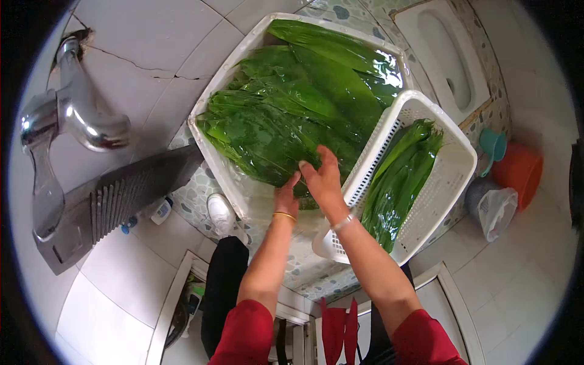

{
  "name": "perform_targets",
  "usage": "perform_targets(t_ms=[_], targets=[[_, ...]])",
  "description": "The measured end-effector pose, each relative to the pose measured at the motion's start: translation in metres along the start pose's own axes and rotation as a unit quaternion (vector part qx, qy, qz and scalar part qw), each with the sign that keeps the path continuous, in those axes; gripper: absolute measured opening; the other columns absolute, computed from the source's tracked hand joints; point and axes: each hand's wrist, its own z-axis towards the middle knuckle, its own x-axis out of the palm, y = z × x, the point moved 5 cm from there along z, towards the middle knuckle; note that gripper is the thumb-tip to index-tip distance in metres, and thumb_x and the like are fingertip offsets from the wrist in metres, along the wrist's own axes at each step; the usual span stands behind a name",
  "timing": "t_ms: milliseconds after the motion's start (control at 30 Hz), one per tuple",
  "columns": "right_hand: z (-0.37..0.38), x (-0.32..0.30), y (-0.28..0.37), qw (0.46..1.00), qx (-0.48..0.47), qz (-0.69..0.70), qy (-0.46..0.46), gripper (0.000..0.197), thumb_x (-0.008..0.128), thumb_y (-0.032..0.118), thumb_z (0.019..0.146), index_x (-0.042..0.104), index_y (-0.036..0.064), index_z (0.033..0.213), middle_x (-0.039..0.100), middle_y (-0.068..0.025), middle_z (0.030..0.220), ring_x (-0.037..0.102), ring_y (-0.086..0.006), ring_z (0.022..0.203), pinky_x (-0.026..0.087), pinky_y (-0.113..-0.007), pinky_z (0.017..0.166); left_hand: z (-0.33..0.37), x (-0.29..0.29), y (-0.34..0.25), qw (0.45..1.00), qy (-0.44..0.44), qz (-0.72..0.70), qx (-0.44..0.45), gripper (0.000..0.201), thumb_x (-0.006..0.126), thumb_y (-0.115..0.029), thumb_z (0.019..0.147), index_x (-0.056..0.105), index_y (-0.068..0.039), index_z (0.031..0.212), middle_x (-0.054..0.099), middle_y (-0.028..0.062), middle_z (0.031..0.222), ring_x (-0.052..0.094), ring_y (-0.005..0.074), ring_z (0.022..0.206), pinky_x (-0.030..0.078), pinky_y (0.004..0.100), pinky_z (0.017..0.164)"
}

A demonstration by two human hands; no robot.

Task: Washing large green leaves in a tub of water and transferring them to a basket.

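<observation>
Long, broad green leaves (340, 91) lie under water in a large white tub (240, 48) in front of me. At the tub's near side, my right hand (325, 182) touches the wet leaves, with its thumb and fingers stretched apart. Just left of it, my left hand (286, 196) dips in at the edge of the pile. Its thumb points up, and its other fingers are hidden by leaves and water. A white perforated basket (447, 188) stands tilted against the tub's right side. Inside it lies a bundle of wet green leaves (398, 188).
A chrome faucet (91, 121) and a dark ridged board (121, 201) are at the left. White bottle (162, 211) on the floor. Squat toilet (447, 55) at the far right, near a teal cup (493, 145) and red bucket (520, 173). A white shoe (220, 213) stands near the tub.
</observation>
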Motion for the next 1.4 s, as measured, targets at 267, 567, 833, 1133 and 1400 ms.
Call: perform_targets(t_ms=[267, 567, 833, 1133, 1400], targets=[[0.016, 0.049, -0.012, 0.976, 0.008, -0.112, -0.187, 0.069, 0.064, 0.016, 0.068, 0.03, -0.0027, 0.125, 0.033, -0.0281, 0.125, 0.033, -0.0432, 0.115, 0.03, -0.045, 0.096, -0.007, -0.067, -0.108, 0.982, -0.073, 0.176, 0.018, 0.051, 0.074, -0.004, 0.063, 0.052, -0.005, 0.109, 0.059, 0.0045, 0.1, 0.054, 0.0166, 0.09, 0.042, 0.0289, 0.083], [0.013, 0.095, -0.064, 0.976, 0.11, -0.072, -0.172, 0.058, 0.063, 0.026, 0.074, 0.038, -0.0023, 0.119, 0.032, -0.03, 0.127, 0.031, -0.0444, 0.118, 0.025, -0.049, 0.099, 0.003, -0.056, -0.07, 0.976, -0.106, 0.181, 0.055, 0.07, 0.075, -0.015, 0.068, 0.035, -0.001, 0.124, 0.048, 0.0095, 0.119, 0.046, 0.0193, 0.105, 0.035, 0.0303, 0.092], [0.042, 0.126, -0.092, 0.985, 0.127, -0.099, -0.056, 0.054, 0.052, 0.037, 0.079, 0.044, -0.0051, 0.111, 0.054, -0.0304, 0.099, 0.048, -0.045, 0.098, 0.033, -0.047, 0.091, 0.062, -0.102, -0.038, 0.959, -0.135, 0.207, 0.138, 0.057, 0.073, -0.008, 0.065, 0.046, 0.0, 0.114, 0.056, 0.0085, 0.105, 0.052, 0.0192, 0.096, 0.042, 0.0327, 0.083], [-0.002, 0.073, -0.044, 0.979, 0.197, -0.017, 0.049, 0.11, 0.06, 0.066, 0.062, 0.021, -0.0132, 0.128, 0.051, -0.0332, 0.107, 0.053, -0.0346, 0.104, 0.041, -0.033, 0.085, -0.016, -0.06, -0.079, 0.995, -0.048, 0.031, -0.087, 0.041, 0.071, -0.011, 0.07, 0.054, -0.006, 0.107, 0.058, 0.0063, 0.103, 0.058, 0.021, 0.089, 0.049, 0.0351, 0.075], [0.028, 0.083, -0.071, 0.997, 0.056, -0.019, -0.04, 0.056, 0.062, 0.034, 0.071, 0.052, -0.0102, 0.104, 0.06, -0.0251, 0.096, 0.057, -0.0344, 0.095, 0.044, -0.038, 0.079, -0.006, -0.056, -0.081, 0.987, -0.011, -0.107, -0.12, 0.044, 0.065, -0.032, 0.076, 0.053, -0.008, 0.112, 0.056, 0.0051, 0.11, 0.053, 0.0224, 0.099, 0.041, 0.0386, 0.088]])
